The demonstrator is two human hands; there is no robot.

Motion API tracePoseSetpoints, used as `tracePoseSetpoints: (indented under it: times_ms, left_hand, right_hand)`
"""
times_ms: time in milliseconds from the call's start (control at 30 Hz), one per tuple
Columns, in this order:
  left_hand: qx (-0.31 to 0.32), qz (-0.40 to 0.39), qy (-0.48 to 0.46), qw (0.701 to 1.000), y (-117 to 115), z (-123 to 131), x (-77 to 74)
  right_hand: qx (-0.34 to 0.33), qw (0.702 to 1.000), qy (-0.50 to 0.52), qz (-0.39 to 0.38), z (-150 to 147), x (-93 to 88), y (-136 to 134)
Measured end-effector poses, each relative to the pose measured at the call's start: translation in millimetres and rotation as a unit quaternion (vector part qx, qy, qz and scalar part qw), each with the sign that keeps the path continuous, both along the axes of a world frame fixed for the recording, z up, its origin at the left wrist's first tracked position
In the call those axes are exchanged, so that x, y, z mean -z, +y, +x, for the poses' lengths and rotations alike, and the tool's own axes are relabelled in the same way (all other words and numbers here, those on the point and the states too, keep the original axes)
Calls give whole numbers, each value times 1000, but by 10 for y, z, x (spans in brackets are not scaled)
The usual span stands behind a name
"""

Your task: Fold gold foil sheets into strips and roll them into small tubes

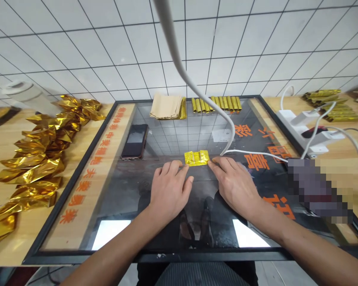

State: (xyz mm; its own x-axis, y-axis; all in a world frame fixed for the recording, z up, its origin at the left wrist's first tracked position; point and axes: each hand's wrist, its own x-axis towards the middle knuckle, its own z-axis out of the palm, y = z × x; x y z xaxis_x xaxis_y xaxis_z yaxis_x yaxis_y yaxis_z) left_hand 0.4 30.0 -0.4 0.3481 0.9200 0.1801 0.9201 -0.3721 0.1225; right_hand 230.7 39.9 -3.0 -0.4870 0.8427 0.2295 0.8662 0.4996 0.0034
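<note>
A small piece of folded gold foil paper point(196, 158) lies on the glass tabletop point(167, 190) in front of me, its two ends folded in towards the middle. My left hand point(170, 186) rests at its lower left corner, index fingertip against the edge and thumb held apart. At the right end, the index fingertip of my right hand point(235, 183) touches the paper, with the other fingers stretched over the glass. Neither hand grips anything. Behind the paper sit a stack of tan paper sheets point(166, 106) with gold undersides and a row of rolled gold papers point(229, 104).
A phone point(135, 142) lies to the left on the glass. Folded gold foil shapes point(44, 147) pile along the left side. A white cable point(181, 67) hangs down near my right hand. At right are a power strip point(298, 129) and more gold rolls point(331, 105).
</note>
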Motion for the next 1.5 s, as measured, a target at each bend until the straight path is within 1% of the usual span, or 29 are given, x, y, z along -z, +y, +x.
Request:
tracePoseSetpoints:
  times_ms: [133, 233, 300, 367, 433, 500, 600, 867, 1067, 1133, 1333, 1500]
  left_hand:
    - [-13, -15, -31, 999, 37, -72, -10]
    - [-16, -11, -38, 999, 51, -99, -1]
    - [1, 8, -21, 1000, 45, -79, 14]
    - [34, 35, 3, 999, 28, -26, 35]
    - [63, 51, 6, 997, 9, 47, 55]
    - [89, 50, -4, 995, -3, 113, 69]
    - [113, 26, -1, 993, -9, 164, 79]
    - [125, 18, 33, 991, -16, 161, 94]
    - [126, 18, 57, 990, -28, 177, 115]
    - [126, 26, 61, 990, -32, 176, 128]
    - [140, 45, 77, 986, -38, 158, 165]
    - [138, 49, 90, 985, -40, 162, 154]
  right_hand:
    - [3, 1000, -4, -4, 20, 5, -4]
    - [3, 1000, -13, -5, 19, 13, -1]
    - [-3, 1000, -29, -3, 4, 13, 2]
    - [-10, 999, -47, -3, -19, 8, 3]
    - [-17, 998, -60, -5, -38, 3, 1]
    - [-18, 998, -65, -3, -47, 1, -3]
    - [-17, 998, -63, 12, -45, 8, -8]
    - [-20, 998, -50, 44, -37, 13, -22]
    - [-73, 996, -32, 38, -40, 19, -31]
    - [-81, 996, -33, 32, -50, 11, -29]
    - [-67, 997, -43, 19, -87, -2, -19]
    - [-57, 997, -35, 22, -113, -1, -14]
